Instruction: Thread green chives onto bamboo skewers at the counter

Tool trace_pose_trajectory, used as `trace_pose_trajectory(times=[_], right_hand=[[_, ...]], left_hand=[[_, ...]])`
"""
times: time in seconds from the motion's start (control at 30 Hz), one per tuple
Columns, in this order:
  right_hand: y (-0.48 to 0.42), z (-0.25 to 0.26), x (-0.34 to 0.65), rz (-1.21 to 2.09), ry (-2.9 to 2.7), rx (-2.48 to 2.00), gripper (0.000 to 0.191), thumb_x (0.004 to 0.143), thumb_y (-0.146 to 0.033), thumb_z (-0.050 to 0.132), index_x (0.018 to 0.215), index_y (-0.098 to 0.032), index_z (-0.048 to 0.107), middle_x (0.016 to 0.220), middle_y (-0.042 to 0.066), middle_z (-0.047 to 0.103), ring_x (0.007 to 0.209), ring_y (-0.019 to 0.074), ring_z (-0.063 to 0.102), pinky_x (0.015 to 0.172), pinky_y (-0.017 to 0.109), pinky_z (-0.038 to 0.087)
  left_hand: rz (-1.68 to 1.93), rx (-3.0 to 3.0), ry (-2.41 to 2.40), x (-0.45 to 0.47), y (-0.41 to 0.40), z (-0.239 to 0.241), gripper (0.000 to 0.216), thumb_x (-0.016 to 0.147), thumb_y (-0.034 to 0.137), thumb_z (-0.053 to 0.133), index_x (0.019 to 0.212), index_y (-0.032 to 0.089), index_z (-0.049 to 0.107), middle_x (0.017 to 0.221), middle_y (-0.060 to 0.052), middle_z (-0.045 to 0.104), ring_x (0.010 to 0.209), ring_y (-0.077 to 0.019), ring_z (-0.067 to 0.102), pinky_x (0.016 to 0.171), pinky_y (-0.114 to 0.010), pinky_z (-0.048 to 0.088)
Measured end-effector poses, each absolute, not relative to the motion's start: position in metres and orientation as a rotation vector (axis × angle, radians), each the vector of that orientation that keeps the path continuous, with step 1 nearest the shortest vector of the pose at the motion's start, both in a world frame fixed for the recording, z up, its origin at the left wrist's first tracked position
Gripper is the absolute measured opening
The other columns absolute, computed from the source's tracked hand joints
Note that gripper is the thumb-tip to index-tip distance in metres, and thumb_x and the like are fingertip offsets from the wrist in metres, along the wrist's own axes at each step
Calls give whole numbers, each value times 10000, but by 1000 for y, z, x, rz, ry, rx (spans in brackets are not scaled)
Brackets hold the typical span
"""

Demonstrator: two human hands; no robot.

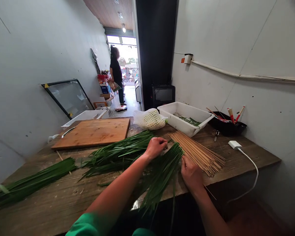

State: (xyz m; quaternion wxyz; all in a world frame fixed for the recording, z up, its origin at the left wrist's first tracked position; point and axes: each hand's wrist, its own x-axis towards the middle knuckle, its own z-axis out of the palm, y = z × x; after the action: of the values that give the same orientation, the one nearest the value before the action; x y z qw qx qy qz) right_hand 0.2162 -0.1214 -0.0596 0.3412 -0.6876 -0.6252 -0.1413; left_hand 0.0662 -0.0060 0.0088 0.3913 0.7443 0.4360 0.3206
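My left hand (156, 148) is closed, thumb and fingers pinched together above the tops of the garlic chives. What it pinches, if anything, is too small to make out. Beneath and between my hands lies a bundle of garlic chives (162, 175), its leaf ends hanging over the table's front edge. My right hand (192, 172) is closed at the right side of that bundle's top. A thin bamboo skewer (210, 192) sticks out below its wrist. Beside this hand many bamboo skewers (199, 152) lie fanned on the table. Another heap of garlic chives (120, 149) lies left of my left hand.
A further chive bundle (31, 178) lies at the far left of the wooden table (88, 193). Behind are a cutting board (95, 131), a netted white bundle (149, 119), a white tub (179, 126), a black holder (227, 126) and a charger (234, 145). A person (116, 72) stands near the doorway.
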Motion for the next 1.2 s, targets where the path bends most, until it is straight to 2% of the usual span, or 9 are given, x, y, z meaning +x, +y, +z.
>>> trace_pose_trajectory(times=[0.5,0.9,1.2], right_hand=[[-120,-62,216,-389,-1635,-1801,329,935,-228,353,892,-139,667,786,75,690,673,138,604,621,235,372],[-122,-58,215,-358,-1639,-1796,329,933,-225,354,842,-144,659,755,72,678,625,131,587,606,237,382],[-121,-60,216,-359,-1645,-1770,325,932,-223,355,845,-145,658,784,76,680,675,142,605,638,239,398]], left_hand=[[869,2098,1077,68,-9,7,228,749,184,517,775,140,740,639,0,685,581,-105,571,602,-204,410],[928,2201,1078,68,-9,6,239,763,151,539,893,175,738,898,-32,735,818,-153,657,778,-236,464],[868,2276,1070,68,-11,10,253,803,195,485,728,149,723,698,-27,704,658,-133,599,672,-225,406]])
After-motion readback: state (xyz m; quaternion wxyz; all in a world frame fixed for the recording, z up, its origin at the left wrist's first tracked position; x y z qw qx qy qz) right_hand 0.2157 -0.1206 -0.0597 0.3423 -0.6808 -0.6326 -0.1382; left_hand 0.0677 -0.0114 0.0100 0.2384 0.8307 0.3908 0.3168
